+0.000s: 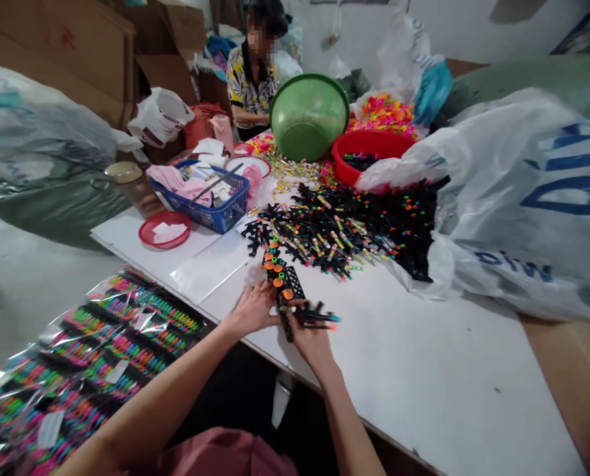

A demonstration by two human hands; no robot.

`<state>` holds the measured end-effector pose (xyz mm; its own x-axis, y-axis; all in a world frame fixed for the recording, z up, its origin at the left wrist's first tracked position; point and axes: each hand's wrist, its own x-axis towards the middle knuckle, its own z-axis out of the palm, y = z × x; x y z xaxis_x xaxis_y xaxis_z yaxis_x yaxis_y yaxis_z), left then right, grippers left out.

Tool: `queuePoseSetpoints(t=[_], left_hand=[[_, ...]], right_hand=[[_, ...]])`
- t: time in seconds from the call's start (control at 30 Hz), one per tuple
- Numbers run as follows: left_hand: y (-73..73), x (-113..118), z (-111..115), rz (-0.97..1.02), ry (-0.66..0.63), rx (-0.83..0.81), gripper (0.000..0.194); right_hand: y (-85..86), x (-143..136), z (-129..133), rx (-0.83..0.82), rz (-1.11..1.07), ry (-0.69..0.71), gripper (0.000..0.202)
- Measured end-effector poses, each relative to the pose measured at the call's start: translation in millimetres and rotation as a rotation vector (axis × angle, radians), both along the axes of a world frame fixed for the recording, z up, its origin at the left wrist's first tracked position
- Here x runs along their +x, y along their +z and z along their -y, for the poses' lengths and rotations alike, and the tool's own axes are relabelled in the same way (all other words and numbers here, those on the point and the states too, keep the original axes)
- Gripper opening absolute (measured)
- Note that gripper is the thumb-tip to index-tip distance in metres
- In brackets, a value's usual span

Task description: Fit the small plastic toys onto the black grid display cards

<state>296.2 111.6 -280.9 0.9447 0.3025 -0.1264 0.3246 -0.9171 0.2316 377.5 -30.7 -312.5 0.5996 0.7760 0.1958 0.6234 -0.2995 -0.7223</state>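
Note:
Near the front edge of the white table (424, 350), a black perforated strip (294, 281) lies with black pieces topped by orange and green parts (274, 264) along it. My left hand (256, 307) rests against the left side of this row, its fingertips partly hidden behind the pieces. In my right hand (309, 334), at the strip's lower end, are several black sticks (319, 316) with blue and orange tips pointing right. Beyond both hands spreads a large pile of black sticks (319, 231) with coloured ends.
A blue basket (220, 215) and a small red basket (149, 233) stand at the left. Behind the pile are a green basin (309, 119) and a red basin (344, 173). White plastic bags (533, 218) bulge at the right. A person (250, 86) sits across the table.

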Motion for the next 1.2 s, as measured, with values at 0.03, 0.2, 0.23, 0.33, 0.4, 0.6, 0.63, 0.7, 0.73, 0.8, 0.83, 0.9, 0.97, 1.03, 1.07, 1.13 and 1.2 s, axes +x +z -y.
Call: queuePoseSetpoints(t=[0.03,0.2,0.23,0.33,0.4,0.6,0.63,0.7,0.73,0.8,0.83,0.9,0.97,1.03,1.07,1.13,1.2], left_hand=[[-0.5,0.9,0.2,0.002,0.015,0.004,0.057],[-2.9,5.4,1.0,0.024,0.042,0.02,0.047],[-3.6,6.1,0.0,0.021,0.054,0.023,0.044],[-7.2,5.8,-4.0,0.013,0.099,0.011,0.038],[-10.2,3.0,-5.6,0.008,0.103,-0.002,0.038],[-11.4,-4.6,-5.1,-0.016,0.14,0.033,0.037],[-10.7,-3.6,-5.8,-0.019,0.144,0.036,0.038],[-10.1,0.7,-7.9,-0.023,0.143,0.038,0.041],[-10.4,3.6,-9.1,-0.019,0.143,0.04,0.044],[-12.2,9.6,-11.1,0.01,0.148,0.053,0.053],[-13.3,12.2,-11.9,0.034,0.153,0.065,0.058],[-14.9,15.6,-13.0,0.075,0.162,0.081,0.069],[-14.5,16.5,-13.8,0.077,0.161,0.064,0.076],[-12.2,16.0,-15.0,0.035,0.131,0.024,0.078],[-10.8,15.7,-15.6,0.012,0.112,0.009,0.077],[-8.4,15.7,-16.3,-0.017,0.087,0.002,0.075],[-7.5,16.4,-16.1,-0.018,0.097,0.016,0.075]], right_hand=[[0.6,0.5,-2.4,-0.028,0.022,0.035,0.022],[9.6,-4.9,-21.4,-0.322,0.134,0.081,0.031],[10.9,-2.3,-23.3,-0.338,0.128,0.077,0.031],[15.3,26.7,-20.0,-0.286,-0.061,0.217,0.023],[23.0,63.6,-17.4,-0.229,-0.165,0.319,0.019],[59.9,171.2,-59.9,-0.116,0.227,-0.304,0.025],[62.9,177.8,-67.2,-0.118,0.222,-0.346,0.023],[63.5,177.2,-72.0,-0.121,0.182,-0.387,0.018],[61.0,170.3,-68.7,-0.125,0.162,-0.4,0.017],[51.9,145.6,-52.2,-0.127,0.121,-0.38,0.02],[46.2,129.5,-40.8,-0.109,0.064,-0.345,0.021],[34.2,94.2,-18.1,-0.036,-0.142,-0.253,0.023],[23.7,61.5,-2.6,0.008,-0.384,-0.19,0.021],[17.0,37.3,1.8,0.002,-0.54,-0.212,0.02],[15.3,28.9,0.4,0.006,-0.584,-0.232,0.021],[13.0,17.5,-6.5,0.057,-0.618,-0.256,0.025],[9.0,10.1,-14.2,0.087,-0.509,-0.252,0.025]])
